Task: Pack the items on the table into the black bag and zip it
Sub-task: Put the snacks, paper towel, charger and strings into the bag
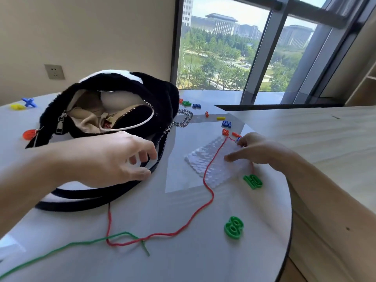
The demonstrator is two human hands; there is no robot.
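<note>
bag [122,94] mouth gaping, unobstructed; strap [97,197], red string [207,180] cross bare tabletop [203,251]

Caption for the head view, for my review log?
Right hand on the bubble wrap, left hand above the strap of the unzipped black bag; strings and plastic numbers lie on the table.

Daylight floods through a tall window [223,47] with dark frames [261,58], set beside a plain beige wall [91,33] bearing a single socket [54,71]; outside, pale broad-roofed buildings [221,23] rise above green trees [213,64]; indoors, a round grey table [183,251] sits just beside a light wooden counter [315,129]; wooden shelving [366,86] shows at far right.
</note>
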